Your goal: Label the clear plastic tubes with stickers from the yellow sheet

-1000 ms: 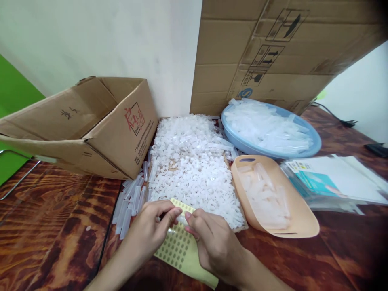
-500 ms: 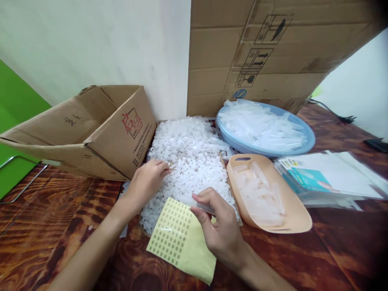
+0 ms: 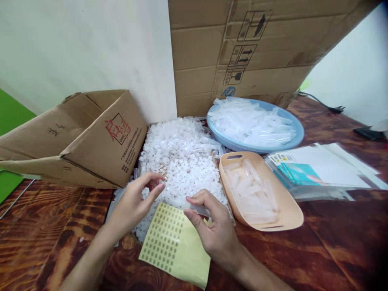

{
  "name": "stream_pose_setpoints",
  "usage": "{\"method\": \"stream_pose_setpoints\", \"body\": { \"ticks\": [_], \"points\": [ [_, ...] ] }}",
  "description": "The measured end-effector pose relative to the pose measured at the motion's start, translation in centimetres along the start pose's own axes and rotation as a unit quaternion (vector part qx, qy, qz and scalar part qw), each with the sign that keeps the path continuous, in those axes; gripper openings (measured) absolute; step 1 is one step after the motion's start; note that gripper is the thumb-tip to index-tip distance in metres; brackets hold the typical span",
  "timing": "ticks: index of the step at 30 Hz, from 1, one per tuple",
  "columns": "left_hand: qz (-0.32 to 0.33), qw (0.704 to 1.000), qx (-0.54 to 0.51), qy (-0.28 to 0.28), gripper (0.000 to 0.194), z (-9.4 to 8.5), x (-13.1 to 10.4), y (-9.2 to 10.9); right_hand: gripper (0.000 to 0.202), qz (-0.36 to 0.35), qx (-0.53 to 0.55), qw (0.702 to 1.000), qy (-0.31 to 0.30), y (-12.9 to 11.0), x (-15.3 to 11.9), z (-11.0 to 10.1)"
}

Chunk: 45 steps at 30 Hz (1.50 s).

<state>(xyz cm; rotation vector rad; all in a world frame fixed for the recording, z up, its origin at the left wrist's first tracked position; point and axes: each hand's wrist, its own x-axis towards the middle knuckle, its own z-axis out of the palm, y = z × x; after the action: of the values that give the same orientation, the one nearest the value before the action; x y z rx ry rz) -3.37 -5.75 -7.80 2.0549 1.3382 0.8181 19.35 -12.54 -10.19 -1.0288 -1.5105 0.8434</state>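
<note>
My right hand [image 3: 216, 226] is closed around a translucent plastic tube [image 3: 198, 209], one end of which shows between thumb and forefinger. Thumb and fingertips of my left hand [image 3: 141, 198] pinch a small clear plastic cap [image 3: 164, 180], mostly covered by the fingers. Both hands are above a broad heap of small clear plastic caps [image 3: 194, 173]. Below them lies a yellow sticker sheet [image 3: 176, 244] with rows of small oval stickers on its left half.
A peach tray [image 3: 287, 216] of tubes stands right of the heap, a blue basin [image 3: 254, 146] piled with tubes behind it. Plastic-wrapped packs [image 3: 321, 173] lie farther right. An open cardboard box [image 3: 103, 149] borders the left; a large carton [image 3: 200, 60] stands at the back.
My left hand has lifted back from the heap, its thumb and fingertips now pinching a small cap. My right hand still holds the tube. The view has shifted slightly right.
</note>
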Motion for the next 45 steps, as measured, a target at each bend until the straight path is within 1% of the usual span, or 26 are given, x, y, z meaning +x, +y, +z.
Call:
{"method": "stream_pose_setpoints", "body": {
  "ticks": [1,3,6,10,11,13,15,16,18,20,22,23,26,27,29,31,32,33,34,36,38,40,41,42,43,45],
  "points": [
    [-0.025,0.997,-0.053,0.042,0.018,0.1,-0.9,0.4,0.005,-0.007,-0.005,1.0,0.003,0.1,0.1,0.1],
    [-0.062,0.986,-0.129,0.081,0.02,0.5,-2.5,0.7,0.009,-0.02,-0.009,1.0,0.006,0.3,0.2,0.3],
    [-0.091,0.973,-0.199,0.071,0.025,1.7,-3.9,0.7,0.011,-0.025,-0.002,1.0,-0.001,0.3,0.2,0.9],
    [-0.102,0.958,-0.262,0.051,0.026,3.4,-4.6,0.6,0.008,-0.029,0.013,0.999,-0.005,0.2,0.0,1.5],
    [-0.093,0.958,-0.268,0.051,0.023,3.7,-4.8,0.5,0.011,-0.003,0.021,1.0,-0.015,0.2,-0.1,1.6],
    [-0.049,0.962,-0.264,0.056,0.015,4.1,-5.2,0.4,0.029,0.112,0.05,0.99,-0.066,0.3,-0.2,1.4],
    [0.011,0.968,-0.245,0.061,0.007,4.3,-5.6,0.2,0.047,0.235,0.083,0.958,-0.14,0.4,-0.2,1.1],
    [0.031,0.971,-0.231,0.063,0.006,4.2,-5.7,0.1,0.049,0.261,0.093,0.946,-0.167,0.5,-0.1,0.8],
    [0.039,0.977,-0.197,0.07,0.013,4.0,-5.7,0.1,0.04,0.221,0.072,0.958,-0.169,0.4,0.0,0.4],
    [0.034,0.983,-0.165,0.078,0.019,3.7,-5.5,0.4,0.039,0.112,0.009,0.986,-0.123,0.3,0.1,0.1],
    [0.045,0.985,-0.15,0.076,0.02,3.4,-5.3,0.7,0.026,0.048,-0.037,0.994,-0.095,0.3,0.0,0.0],
    [0.056,0.985,-0.149,0.072,0.019,3.3,-5.2,0.9,0.018,0.053,-0.042,0.993,-0.097,0.4,-0.2,0.1],
    [0.087,0.983,-0.149,0.069,0.019,3.1,-5.2,1.2,0.025,0.123,-0.044,0.984,-0.125,0.7,-0.5,0.1],
    [0.089,0.983,-0.145,0.071,0.02,3.0,-5.2,1.2,0.025,0.112,-0.062,0.984,-0.123,0.8,-0.5,0.0],
    [0.075,0.984,-0.14,0.078,0.017,3.0,-5.2,1.3,0.031,0.009,-0.118,0.987,-0.105,0.8,-0.5,-0.4],
    [0.058,0.985,-0.139,0.081,0.015,2.9,-5.2,1.3,0.033,-0.109,-0.16,0.976,-0.101,0.5,-0.3,-0.9],
    [0.061,0.985,-0.14,0.085,0.014,2.9,-5.3,1.4,0.029,-0.134,-0.169,0.971,-0.108,0.2,-0.3,-1.0],
    [0.076,0.983,-0.14,0.092,0.013,2.9,-5.3,1.5,0.023,-0.124,-0.165,0.971,-0.122,-0.2,-0.3,-1.2],
    [0.099,0.98,-0.137,0.102,0.014,2.9,-5.3,1.5,0.018,-0.08,-0.148,0.976,-0.142,-0.6,-0.3,-1.3],
    [0.163,0.972,-0.12,0.118,0.018,2.8,-5.6,1.6,0.019,0.074,-0.07,0.977,-0.187,-1.3,-0.4,-1.2],
    [0.231,0.961,-0.095,0.116,0.026,2.8,-5.8,1.6,0.036,0.229,0.057,0.945,-0.227,-1.5,-0.5,-1.0],
    [0.282,0.951,-0.071,0.102,0.031,2.7,-6.0,1.3,0.048,0.337,0.182,0.887,-0.256,-1.4,-0.3,-0.8],
    [0.295,0.949,-0.061,0.093,0.032,2.7,-6.0,1.1,0.05,0.37,0.225,0.862,-0.262,-1.2,-0.2,-0.8],
    [0.297,0.949,-0.052,0.086,0.033,2.7,-5.9,0.9,0.051,0.389,0.247,0.85,-0.257,-0.9,0.0,-0.9],
    [0.291,0.952,-0.039,0.083,0.034,2.8,-5.8,0.6,0.05,0.393,0.248,0.853,-0.238,-0.6,0.2,-1.1],
    [0.254,0.964,0.002,0.08,0.039,3.1,-5.5,0.1,0.045,0.363,0.206,0.894,-0.163,-0.1,0.5,-1.6]
  ]
}}
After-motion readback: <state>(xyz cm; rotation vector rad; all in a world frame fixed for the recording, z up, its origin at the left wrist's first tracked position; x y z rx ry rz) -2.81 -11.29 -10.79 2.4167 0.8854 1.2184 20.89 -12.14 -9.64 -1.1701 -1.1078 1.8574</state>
